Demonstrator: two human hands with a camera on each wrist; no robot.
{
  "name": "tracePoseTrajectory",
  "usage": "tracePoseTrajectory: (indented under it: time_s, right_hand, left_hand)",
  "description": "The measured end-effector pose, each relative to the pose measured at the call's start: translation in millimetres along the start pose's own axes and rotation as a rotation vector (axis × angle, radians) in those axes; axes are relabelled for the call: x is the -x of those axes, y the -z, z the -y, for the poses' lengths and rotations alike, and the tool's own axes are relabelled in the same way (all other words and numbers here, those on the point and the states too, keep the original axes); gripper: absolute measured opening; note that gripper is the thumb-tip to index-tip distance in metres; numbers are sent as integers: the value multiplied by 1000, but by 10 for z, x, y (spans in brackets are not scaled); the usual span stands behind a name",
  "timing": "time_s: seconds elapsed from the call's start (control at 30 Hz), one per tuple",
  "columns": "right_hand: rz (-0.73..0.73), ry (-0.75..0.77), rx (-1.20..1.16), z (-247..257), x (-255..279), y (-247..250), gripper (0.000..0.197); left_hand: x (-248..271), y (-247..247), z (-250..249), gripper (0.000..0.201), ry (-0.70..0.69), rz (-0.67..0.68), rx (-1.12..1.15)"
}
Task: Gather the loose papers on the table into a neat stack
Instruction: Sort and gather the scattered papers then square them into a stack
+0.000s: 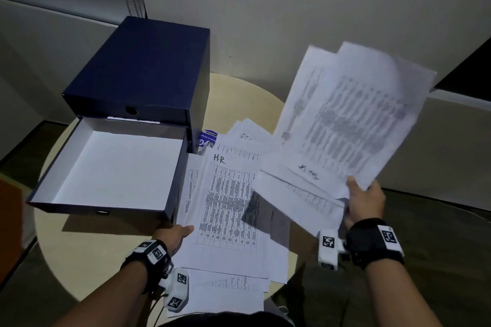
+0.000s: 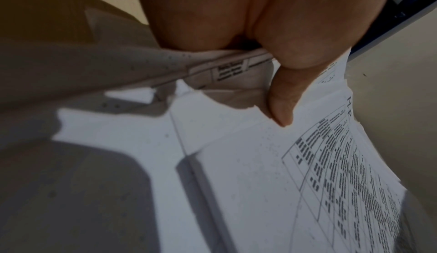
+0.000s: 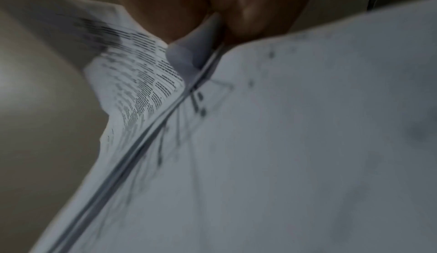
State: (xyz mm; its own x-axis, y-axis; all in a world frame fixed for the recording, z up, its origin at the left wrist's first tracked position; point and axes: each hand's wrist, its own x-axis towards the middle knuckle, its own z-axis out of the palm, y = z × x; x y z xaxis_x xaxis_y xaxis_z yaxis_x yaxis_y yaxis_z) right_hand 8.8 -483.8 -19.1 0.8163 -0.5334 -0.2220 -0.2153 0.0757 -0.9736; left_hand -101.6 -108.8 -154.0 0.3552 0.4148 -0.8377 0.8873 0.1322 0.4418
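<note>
Papers [image 1: 228, 199] lie spread over the round surface [image 1: 79, 255], at 3 o'clock from the open blue box [image 1: 138, 74]. Left hand [image 1: 174, 235] pinches the edge of the sheets lying there. Right hand [image 1: 365, 203], at 3 o'clock, grips a raised, blurred bundle of sheets [image 1: 345, 119].

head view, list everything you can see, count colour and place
table: one, round, beige, under everything
drawer box: one, dark blue, back left of table
drawer: one, pulled open, white inside, nothing in it
papers on table: several, white printed sheets, spread beside the drawer, top one marked H.R
held papers: a few, white, lifted above the table's right side
small packet: one, blue, behind the papers by the box
left hand: grips the edge of the table papers
right hand: grips the held papers
</note>
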Motion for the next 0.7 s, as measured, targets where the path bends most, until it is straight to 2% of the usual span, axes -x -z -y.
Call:
tracePoseTrajectory:
  time_s: [0.1, 0.2, 0.27, 0.33, 0.37, 0.43, 0.47, 0.5, 0.6, 0.67, 0.7]
  right_hand:
    - [168, -2, 153, -296, 240, -129, 23]
    - [342, -88, 374, -747, 544, -243, 21]
    - [413, -157, 572, -1037, 708, -290, 34]
    - [499, -225, 754, -1236, 860, -337, 50]
    - [540, -249, 828, -1303, 921, -362, 55]
    - [595, -288, 885, -1355, 1003, -417, 61]
    - [599, -289, 894, -1354, 1013, -433, 61]
    - [598, -271, 924, -1336, 1012, -439, 62]
    - [594, -267, 1005, -1309, 939, -398, 64]
    - [620, -273, 1036, -1324, 910, -365, 65]
    - [629, -274, 1045, -1327, 910, -356, 65]
  left_hand:
    - [13, -10, 20, 63, 8, 51, 46]
    - [47, -8, -7, 86, -73, 137, 149]
    - [84, 16, -39, 106, -124, 200, 188]
    - [167, 9, -63, 104, -147, 301, 158]
    - [218, -3, -70, 107, -184, 310, 71]
    - [256, -20, -55, 111, -306, 209, -161]
    - [300, -36, -51, 106, -386, 164, -200]
    - [340, -35, -44, 105, -408, 179, -180]
    - [646, -75, -125, 99, -320, 339, 58]
    - [744, -156, -160, 98, -394, 382, 16]
    - [755, -203, -167, 95, -435, 330, -52]
